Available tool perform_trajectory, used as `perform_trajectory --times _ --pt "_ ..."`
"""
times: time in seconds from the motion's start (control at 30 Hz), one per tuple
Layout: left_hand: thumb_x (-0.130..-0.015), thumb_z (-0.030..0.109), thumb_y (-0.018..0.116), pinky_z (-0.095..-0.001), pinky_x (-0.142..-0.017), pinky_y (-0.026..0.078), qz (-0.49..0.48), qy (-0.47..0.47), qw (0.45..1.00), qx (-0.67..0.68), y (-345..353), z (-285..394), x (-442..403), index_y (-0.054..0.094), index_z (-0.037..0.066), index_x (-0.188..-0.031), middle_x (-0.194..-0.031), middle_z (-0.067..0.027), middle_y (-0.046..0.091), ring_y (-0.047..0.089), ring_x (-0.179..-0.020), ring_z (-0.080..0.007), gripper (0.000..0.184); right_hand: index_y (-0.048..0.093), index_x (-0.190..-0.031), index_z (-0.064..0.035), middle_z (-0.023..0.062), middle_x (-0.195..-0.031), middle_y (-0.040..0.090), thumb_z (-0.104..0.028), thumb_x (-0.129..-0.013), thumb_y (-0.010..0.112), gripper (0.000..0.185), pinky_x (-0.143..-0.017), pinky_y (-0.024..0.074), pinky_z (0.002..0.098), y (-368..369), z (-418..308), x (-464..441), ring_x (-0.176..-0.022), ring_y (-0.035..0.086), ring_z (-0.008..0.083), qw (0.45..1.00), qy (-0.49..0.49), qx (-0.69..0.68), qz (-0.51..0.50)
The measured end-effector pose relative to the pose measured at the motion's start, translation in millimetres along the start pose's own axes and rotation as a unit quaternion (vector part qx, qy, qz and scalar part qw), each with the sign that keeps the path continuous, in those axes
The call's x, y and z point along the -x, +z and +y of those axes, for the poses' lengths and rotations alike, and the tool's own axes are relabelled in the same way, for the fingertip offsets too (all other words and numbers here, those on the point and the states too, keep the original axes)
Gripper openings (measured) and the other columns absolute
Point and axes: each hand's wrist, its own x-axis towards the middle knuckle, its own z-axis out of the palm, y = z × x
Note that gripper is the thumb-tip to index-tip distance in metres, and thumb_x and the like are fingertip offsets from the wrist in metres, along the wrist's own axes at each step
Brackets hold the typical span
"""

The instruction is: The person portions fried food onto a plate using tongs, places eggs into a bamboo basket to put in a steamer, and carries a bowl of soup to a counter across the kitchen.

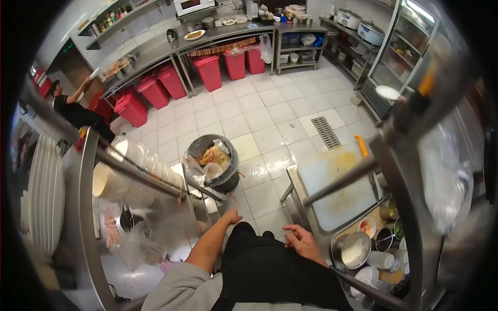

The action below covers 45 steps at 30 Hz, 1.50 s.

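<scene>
Your left grip (232, 215), lower centre of frame: fingers turned away, can't tell whether spread or pressed together. Your right grip (301, 240), right of it: half spread, fingers loosely bent. Ahead of your left, mid-frame: lined bin (226, 183), waste inside. Right of frame: stained cutting board (332, 192). Upper left: red bins (153, 94) under the bench (155, 57)

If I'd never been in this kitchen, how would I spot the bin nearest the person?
Find the pale tiled floor, then look just beyond the person's left hand. There stands an open bin with waste inside. Unlike the red bins under the far counter, it is dark.
</scene>
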Motion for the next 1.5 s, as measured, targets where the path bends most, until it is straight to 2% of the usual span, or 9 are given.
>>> perform_trajectory --times 0.13,0.4,0.43,0.77,0.93,1.07,1.13,1.27,1.5 --pt "-0.091 0.047 0.059 -0.0464 -0.096 0.05 -0.128 -0.038 0.99 -0.035 -1 -25 -28 0.071 -0.006 -0.108 -0.113 -0.0273 0.068 0.064 -0.109 -0.0422 0.057 0.063 -0.122 0.0026 0.0018 -0.078 0.063 -0.015 -0.098 0.061 0.029 -0.07 0.0493 0.024 2 -14 -65 -0.075 0.061 0.0078 0.999 0.007 -0.004 0.033" --pt "-0.088 0.048 0.066 -0.047 -0.087 0.054 -0.129 0.081 0.982 -0.112 -132 -41 -216 0.073 -0.003 -0.101 -0.101 -0.0279 0.07 0.067 -0.099 -0.0423 0.053 0.066 -0.112 -0.0002 0.0161 -0.099 0.067 -0.018 -0.09 0.067 0.029 -0.073 0.0519 0.0369 -15 -27 -243 -0.085 0.066 0.0281 0.937 -0.082 0.235 0.245" --pt "-0.088 0.05 0.062 -0.0468 -0.094 0.052 -0.176 0.056 0.976 -0.116 -164 -32 -239 0.071 -0.006 -0.108 -0.115 -0.0275 0.067 0.065 -0.11 -0.0412 0.059 0.066 -0.112 -0.0001 0.0169 -0.1 0.066 -0.018 -0.089 0.068 0.029 -0.074 0.0519 0.0384 -23 -22 -259 -0.086 0.066 0.0296 0.923 -0.076 0.27 0.262" --pt "-0.09 0.045 0.063 -0.0406 -0.053 0.057 -0.12 0.085 0.988 0.05 -342 53 -431 0.067 -0.007 -0.073 -0.063 -0.0191 0.066 0.066 -0.05 -0.0276 0.055 0.067 -0.104 0.0004 0.0191 -0.1 0.068 -0.019 -0.085 0.071 0.028 -0.082 0.0536 0.0412 -31 -5 -321 -0.092 0.068 0.0337 0.878 0.034 0.245 0.409" --pt "-0.092 0.044 0.062 -0.043 -0.06 0.058 -0.141 0.127 0.981 0.044 -350 83 -516 0.069 -0.008 -0.078 -0.063 -0.0201 0.067 0.068 -0.055 -0.0308 0.053 0.066 -0.106 0.0024 0.02 -0.098 0.07 -0.019 -0.086 0.071 0.03 -0.083 0.0546 0.0395 -44 -19 -353 -0.092 0.069 0.0328 0.886 0.086 0.208 0.405" --pt "-0.091 0.043 0.063 -0.0484 -0.088 0.054 -0.154 0.162 0.97 -0.092 -370 96 -506 0.072 -0.007 -0.088 -0.093 -0.03 0.07 0.068 -0.093 -0.0432 0.051 0.066 -0.108 0.0018 0.0184 -0.094 0.071 -0.02 -0.088 0.07 0.03 -0.08 0.0552 0.038 -87 -47 -425 -0.087 0.071 0.0292 0.899 0.056 0.176 0.398" --pt "-0.09 0.047 0.063 -0.0473 -0.089 0.053 -0.128 0.225 0.956 -0.137 -353 65 -511 0.071 -0.004 -0.099 -0.102 -0.027 0.07 0.068 -0.093 -0.0424 0.052 0.066 -0.109 0.0019 0.0178 -0.092 0.072 -0.02 -0.088 0.07 0.03 -0.079 0.0552 0.0373 -114 -54 -470 -0.085 0.071 0.0284 0.907 0.044 0.195 0.371" --pt "-0.09 0.046 0.062 -0.0482 -0.092 0.052 -0.216 0.154 0.95 -0.164 -376 41 -488 0.072 -0.002 -0.103 -0.109 -0.0266 0.069 0.065 -0.106 -0.0418 0.051 0.067 -0.112 0.0019 0.0163 -0.091 0.073 -0.018 -0.088 0.069 0.031 -0.076 0.0547 0.0357 -159 -106 -568 -0.085 0.071 0.0265 0.927 0.002 0.24 0.288" --pt "-0.088 0.054 0.062 -0.0473 -0.092 0.052 -0.136 -0.011 0.988 -0.072 -446 -32 -501 0.073 -0.005 -0.1 -0.109 -0.0299 0.068 0.065 -0.107 -0.0429 0.061 0.065 -0.117 0.0008 0.0183 -0.102 0.072 -0.024 -0.092 0.067 0.035 -0.082 0.0554 0.0392 -208 -165 -704 -0.095 0.071 0.0302 0.911 0.005 0.357 0.206"
